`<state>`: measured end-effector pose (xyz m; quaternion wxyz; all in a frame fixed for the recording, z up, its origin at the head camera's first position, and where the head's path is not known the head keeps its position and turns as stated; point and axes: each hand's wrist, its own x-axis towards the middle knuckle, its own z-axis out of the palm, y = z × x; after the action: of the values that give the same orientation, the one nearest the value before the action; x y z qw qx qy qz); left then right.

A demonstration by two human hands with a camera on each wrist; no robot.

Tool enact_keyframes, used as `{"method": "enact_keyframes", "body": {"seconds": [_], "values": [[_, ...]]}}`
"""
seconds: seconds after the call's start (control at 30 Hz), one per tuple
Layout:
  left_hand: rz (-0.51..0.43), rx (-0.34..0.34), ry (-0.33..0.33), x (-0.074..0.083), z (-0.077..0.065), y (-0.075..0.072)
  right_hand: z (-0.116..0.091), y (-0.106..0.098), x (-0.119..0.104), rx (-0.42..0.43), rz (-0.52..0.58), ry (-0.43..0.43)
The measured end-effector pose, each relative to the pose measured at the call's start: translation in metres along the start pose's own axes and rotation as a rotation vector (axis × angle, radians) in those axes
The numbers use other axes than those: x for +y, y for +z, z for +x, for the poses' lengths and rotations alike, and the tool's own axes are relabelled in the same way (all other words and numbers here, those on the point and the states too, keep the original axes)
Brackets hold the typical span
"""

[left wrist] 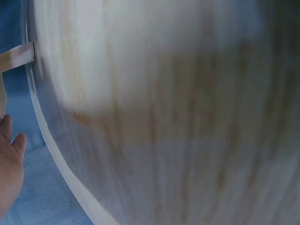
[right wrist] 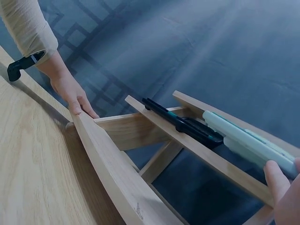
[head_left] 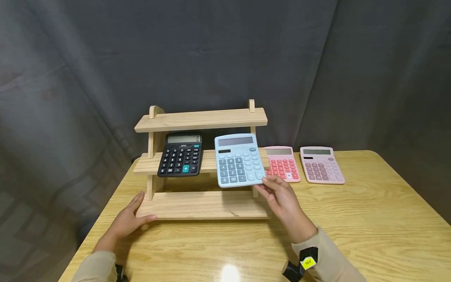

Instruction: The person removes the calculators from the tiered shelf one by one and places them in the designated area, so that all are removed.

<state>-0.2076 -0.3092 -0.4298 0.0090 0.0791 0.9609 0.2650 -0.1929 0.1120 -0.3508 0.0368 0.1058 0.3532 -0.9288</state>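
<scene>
My right hand (head_left: 282, 197) pinches the lower right corner of a light blue calculator (head_left: 235, 154), its thumb on the front face. This calculator is tilted up before the middle board of a three-tier wooden shelf (head_left: 201, 121) and overlaps it in the head view. To its left, a black calculator (head_left: 181, 156) leans back on that middle board. My left hand (head_left: 125, 221) rests against the shelf's lower left corner, fingers along the end and thumb along the front edge. In the right wrist view the light blue calculator (right wrist: 248, 138) appears edge-on beside the black calculator (right wrist: 183, 123).
A pink calculator (head_left: 283, 166) with red-pink keys lies on the wooden table (head_left: 373, 219), partly behind the shelf's right end. Farther right lies a pale pink calculator (head_left: 322, 166). A dark grey curtain (head_left: 211, 51) hangs behind the table.
</scene>
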Motion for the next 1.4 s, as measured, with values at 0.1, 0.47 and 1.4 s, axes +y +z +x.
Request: {"method": "enact_keyframes", "body": {"seconds": [0.1, 0.47, 1.4], "values": [[0.007, 0.000, 0.004, 0.000, -0.001, 0.000, -0.005, -0.004, -0.003, 0.001, 0.011, 0.003], [0.014, -0.009, -0.017, 0.000, -0.002, 0.002, -0.016, -0.019, -0.014, -0.089, 0.019, -0.048], [0.009, 0.000, -0.008, 0.001, 0.000, -0.001, -0.037, -0.064, -0.037, -0.224, 0.168, -0.137]]}}
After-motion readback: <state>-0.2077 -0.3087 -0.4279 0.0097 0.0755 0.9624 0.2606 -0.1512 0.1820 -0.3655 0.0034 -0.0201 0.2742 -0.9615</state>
